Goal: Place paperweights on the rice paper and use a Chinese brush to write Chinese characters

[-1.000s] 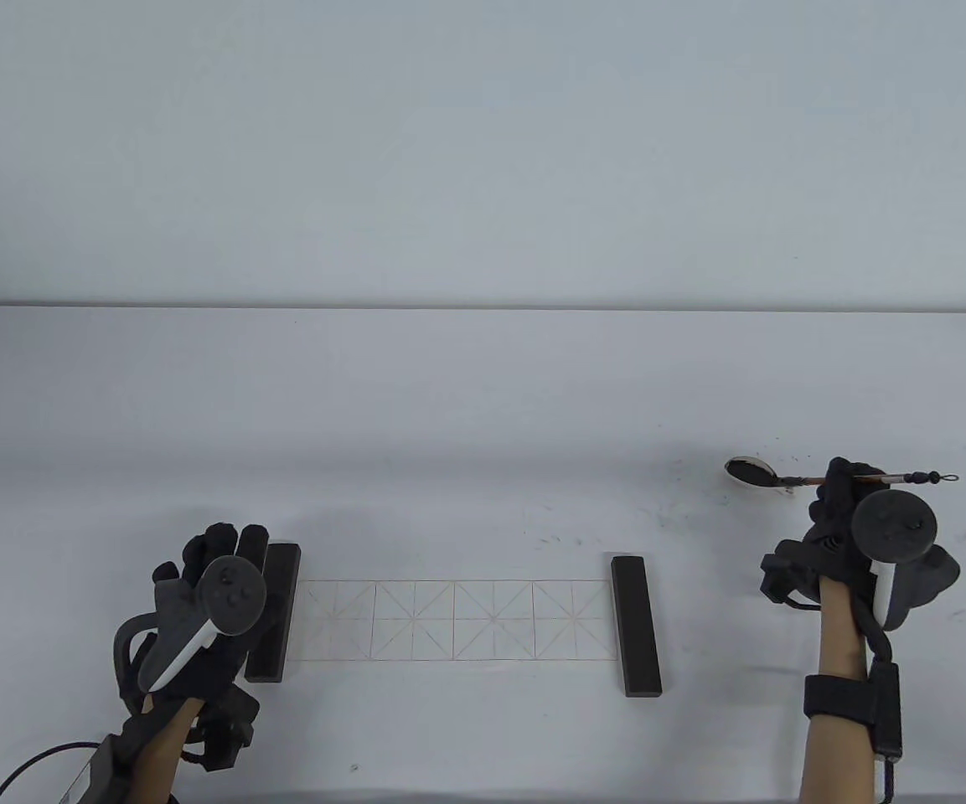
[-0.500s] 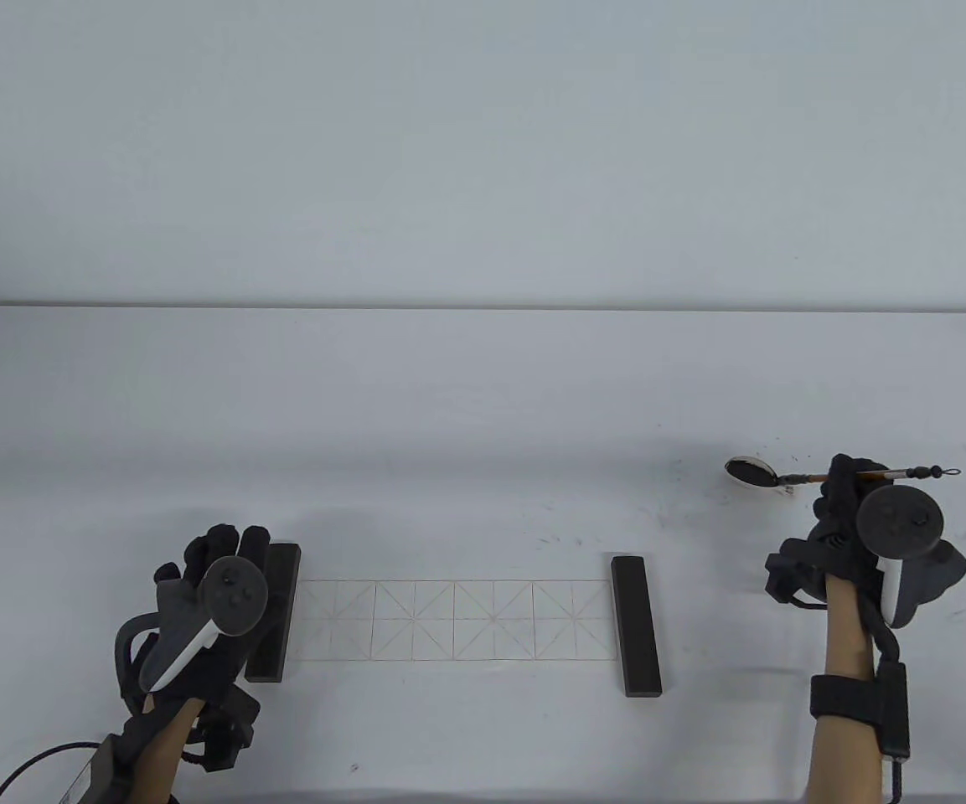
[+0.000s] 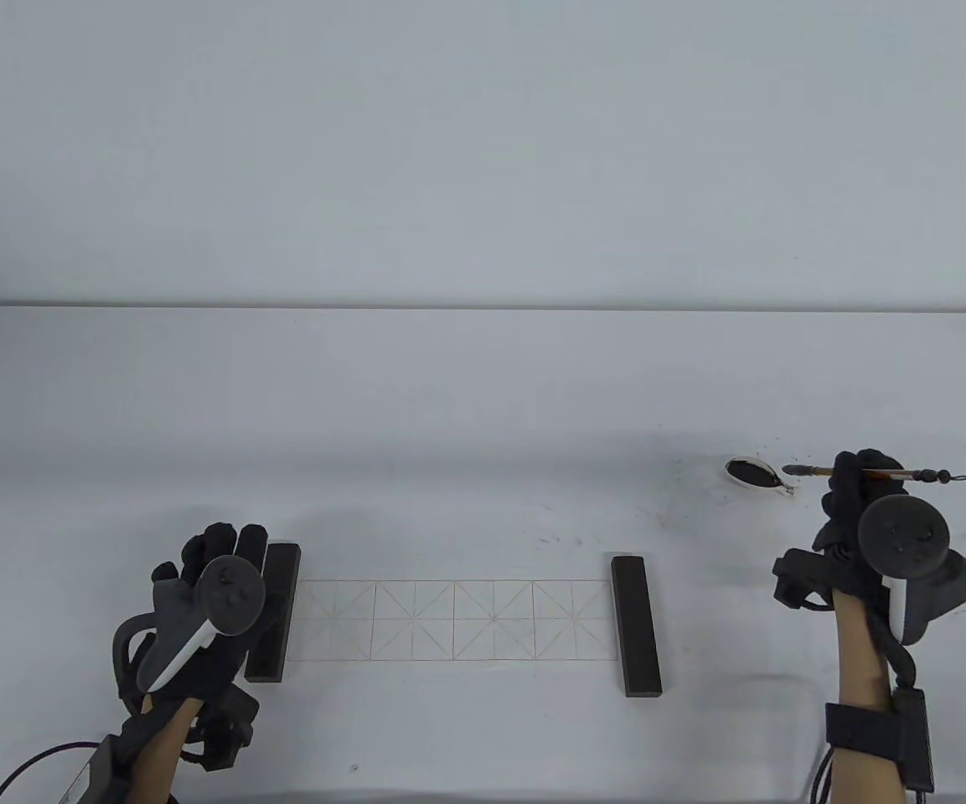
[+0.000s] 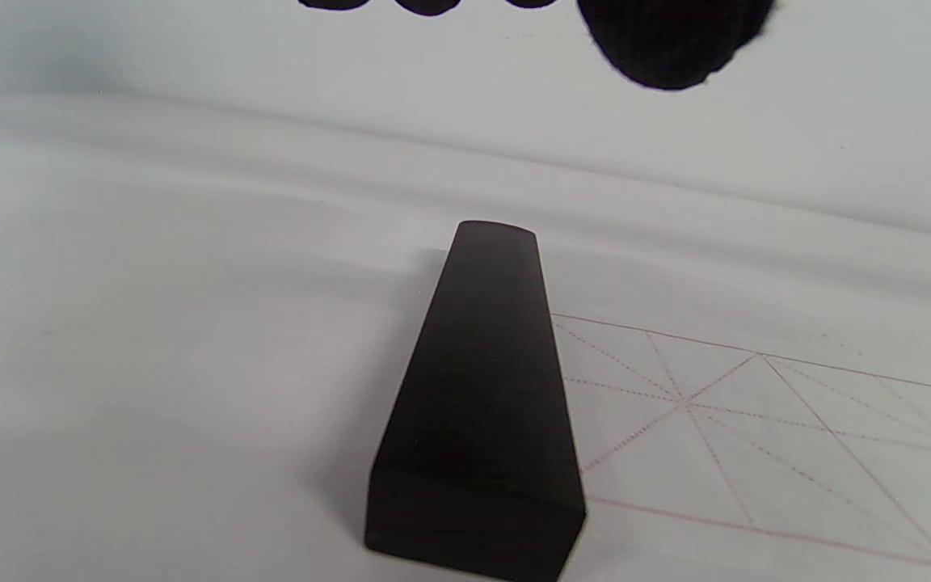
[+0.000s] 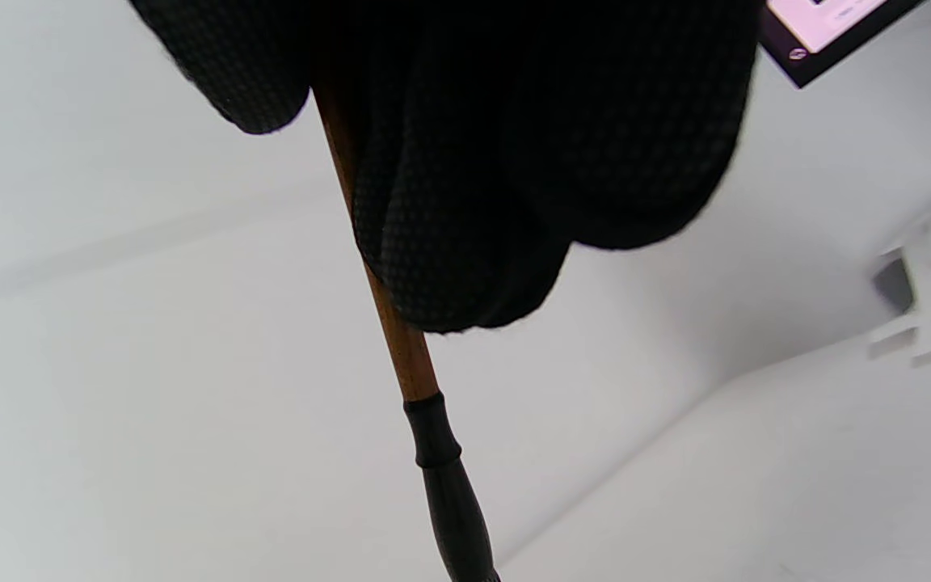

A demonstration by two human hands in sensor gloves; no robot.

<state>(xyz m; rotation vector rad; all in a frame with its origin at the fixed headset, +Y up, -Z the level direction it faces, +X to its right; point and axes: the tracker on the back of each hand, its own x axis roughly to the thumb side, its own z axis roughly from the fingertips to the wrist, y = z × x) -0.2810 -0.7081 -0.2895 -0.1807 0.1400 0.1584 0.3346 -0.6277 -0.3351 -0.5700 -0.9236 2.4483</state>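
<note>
A strip of gridded rice paper [image 3: 457, 620] lies near the table's front edge. A dark paperweight [image 3: 273, 611] sits on its left end and a second paperweight [image 3: 636, 625] on its right end. My left hand [image 3: 223, 548] lies with straight fingers just left of the left paperweight [image 4: 482, 388], its fingertips [image 4: 667, 48] past the block's far end, holding nothing. My right hand [image 3: 855, 481] grips the Chinese brush [image 3: 876, 474] almost level, the tip pointing left just beyond the ink dish [image 3: 752, 475]. In the right wrist view the fingers [image 5: 514, 162] wrap the brown handle [image 5: 401, 347]; the bristles are out of frame.
Small ink specks mark the table [image 3: 483, 402] around the dish and near the right paperweight. A cable [image 3: 30, 766] runs from my left wrist at the bottom left corner. The table's far edge meets a plain wall.
My right hand has drawn the brush to the right, and its tip has come out of the ink dish. The left hand, the paperweights and the paper have not moved.
</note>
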